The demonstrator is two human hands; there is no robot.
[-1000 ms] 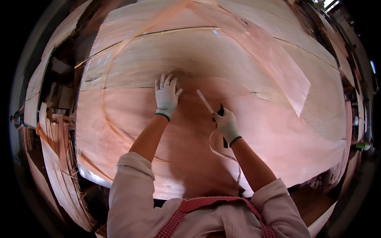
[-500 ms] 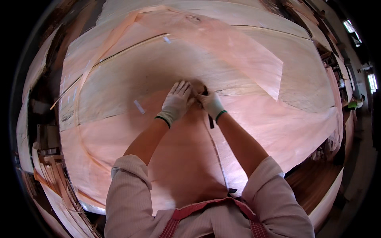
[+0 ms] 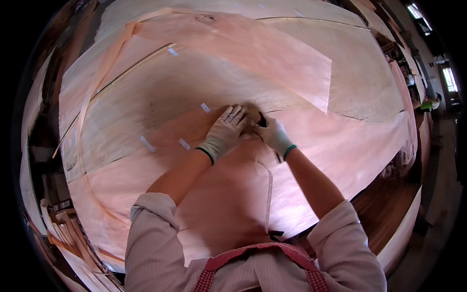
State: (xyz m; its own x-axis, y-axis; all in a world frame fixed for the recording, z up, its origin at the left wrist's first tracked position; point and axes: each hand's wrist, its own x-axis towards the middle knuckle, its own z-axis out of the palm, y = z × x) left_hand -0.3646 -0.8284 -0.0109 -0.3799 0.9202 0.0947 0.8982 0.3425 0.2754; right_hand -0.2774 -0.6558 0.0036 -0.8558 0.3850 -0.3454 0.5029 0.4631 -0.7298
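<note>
In a white glove with a green cuff, my left hand (image 3: 226, 130) lies flat on the pinkish wood veneer sheet (image 3: 209, 194), fingers stretched toward the seam with a paler veneer (image 3: 146, 97). My right hand (image 3: 274, 134), gloved likewise, is closed round a dark, narrow tool (image 3: 262, 119); its curved end sticks up past the fingers, and the kind cannot be made out. Between the hands, the spot they work on is shadowed and partly hidden. A pale strip of dotted tape (image 3: 269, 194) runs from below my right hand toward my apron. Short white tape pieces (image 3: 184, 143) lie left of my left hand.
A loose pink veneer sheet (image 3: 272, 53) lies across the far side. Stacked veneer offcuts (image 3: 73, 243) stand low at the left, and brown sheets (image 3: 384, 214) at the right. Far right, a person in green (image 3: 430, 104) is in the background.
Both hands have shifted right along the seam, uncovering two white tape pieces. The dotted tape strip now bends near its top. The whole view has shifted slightly.
</note>
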